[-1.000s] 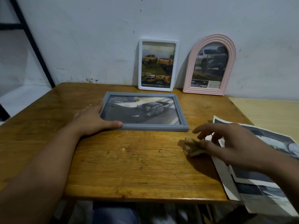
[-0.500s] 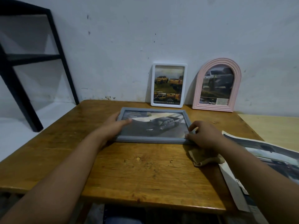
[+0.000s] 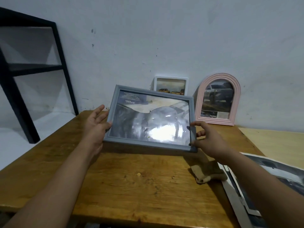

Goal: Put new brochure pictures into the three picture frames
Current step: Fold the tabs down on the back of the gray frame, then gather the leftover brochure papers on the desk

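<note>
Fingers (image 3: 196, 123) of both hands around tilted grey frame (image 3: 146, 146)

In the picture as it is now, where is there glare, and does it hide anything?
Head view: a bright glare patch sits low on the glass of the grey frame, washing out the car picture there; the text at its top left is blurred; the white frame and pink frame show no glare.

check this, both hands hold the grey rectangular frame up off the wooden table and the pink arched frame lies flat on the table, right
Not quite: in the head view the pink arched frame stands upright against the wall. The rest holds: the left hand and right hand hold the grey rectangular frame above the wooden table.
</note>
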